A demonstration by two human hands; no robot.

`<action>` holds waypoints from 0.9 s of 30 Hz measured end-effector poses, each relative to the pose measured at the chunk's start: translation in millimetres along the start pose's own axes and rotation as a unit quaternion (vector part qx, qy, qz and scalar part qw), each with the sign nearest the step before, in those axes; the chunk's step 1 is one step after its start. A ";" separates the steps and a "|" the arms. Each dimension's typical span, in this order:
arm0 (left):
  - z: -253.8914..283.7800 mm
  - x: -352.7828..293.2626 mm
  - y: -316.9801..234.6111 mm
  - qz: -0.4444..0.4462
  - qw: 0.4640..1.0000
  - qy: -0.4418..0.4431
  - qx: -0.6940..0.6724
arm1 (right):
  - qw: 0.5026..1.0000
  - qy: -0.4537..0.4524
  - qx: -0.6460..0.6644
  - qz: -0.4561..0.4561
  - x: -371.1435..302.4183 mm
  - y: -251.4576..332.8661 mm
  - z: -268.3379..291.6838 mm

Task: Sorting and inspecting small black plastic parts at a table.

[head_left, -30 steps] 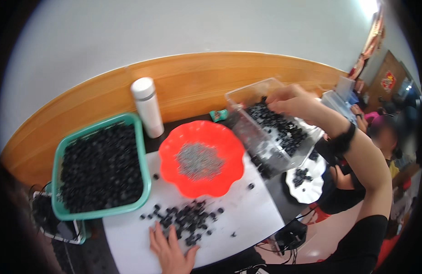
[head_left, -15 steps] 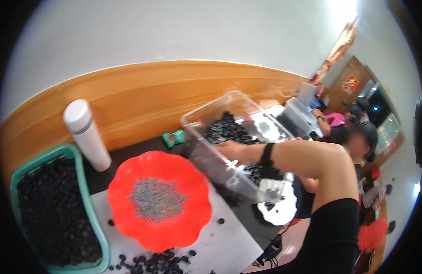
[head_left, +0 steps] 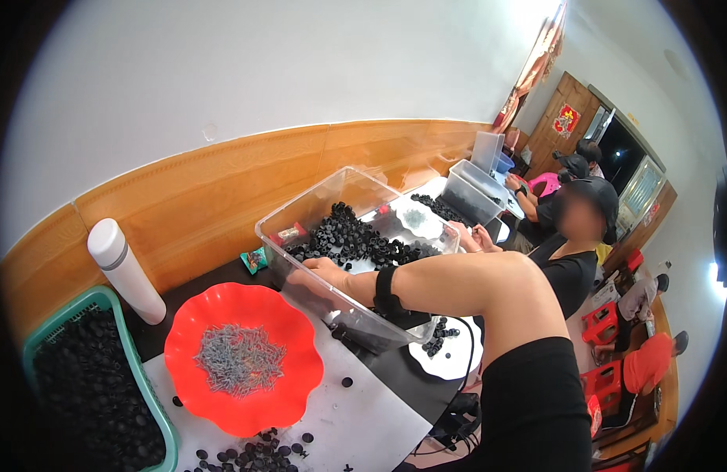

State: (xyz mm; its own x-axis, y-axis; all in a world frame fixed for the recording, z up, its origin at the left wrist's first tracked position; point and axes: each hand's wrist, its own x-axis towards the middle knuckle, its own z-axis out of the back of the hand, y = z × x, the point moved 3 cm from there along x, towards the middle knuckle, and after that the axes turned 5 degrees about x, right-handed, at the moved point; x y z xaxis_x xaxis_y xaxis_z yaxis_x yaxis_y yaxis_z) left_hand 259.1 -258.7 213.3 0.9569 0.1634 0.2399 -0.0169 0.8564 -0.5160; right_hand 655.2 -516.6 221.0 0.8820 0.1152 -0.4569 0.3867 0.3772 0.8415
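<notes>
My right arm comes in from the lower right and bends over the clear plastic bin (head_left: 288, 206). My right hand (head_left: 325, 272), with a black band at the wrist, is inside it, by the left end wall. Small black plastic caps (head_left: 351, 236) are heaped beside and beyond the fingers. The bin's wall and the hand's angle blur the fingertips, so whether they hold a cap cannot be made out. My left hand is out of view. Nearer stands a red scalloped dish (head_left: 192, 316) with a pile of thin grey metal pins or screws (head_left: 241, 360).
A green basket (head_left: 139, 358) full of black pieces and a white bottle (head_left: 127, 271) stand at left. Loose black discs (head_left: 261, 455) lie on the white sheet (head_left: 363, 409). A white plate (head_left: 450, 366) sits right of the bin. Co-workers, one in black (head_left: 572, 271), sit beyond.
The view has turned, and most things appear shifted left. My right hand has moved from the heap of caps toward the bin's left end wall.
</notes>
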 end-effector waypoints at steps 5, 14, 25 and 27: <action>0.6 -4.4 1.6 -0.006 1.000 -0.003 -0.020 | 0.997 -0.040 -0.039 0.058 -1.3 12.7 3.9; 0.6 -7.4 2.0 -0.029 0.999 -0.027 -0.035 | 0.975 -0.072 -0.155 0.141 -5.2 40.1 26.7; -2.7 -16.8 9.8 -0.042 0.996 -0.062 -0.039 | 0.943 -0.149 -0.215 0.204 -51.6 81.8 34.3; -2.3 -20.2 12.4 -0.039 0.996 -0.066 -0.039 | 0.943 -0.176 -0.188 0.211 -56.2 93.3 37.5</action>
State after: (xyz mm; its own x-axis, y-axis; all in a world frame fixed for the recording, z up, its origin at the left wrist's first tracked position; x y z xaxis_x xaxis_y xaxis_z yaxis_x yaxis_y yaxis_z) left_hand 240.3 -252.5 200.2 0.9079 0.1645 0.3856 0.0840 0.8298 -0.5516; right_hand 651.8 -522.4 335.9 0.9964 0.0403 0.0746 -0.0823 0.6732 0.7349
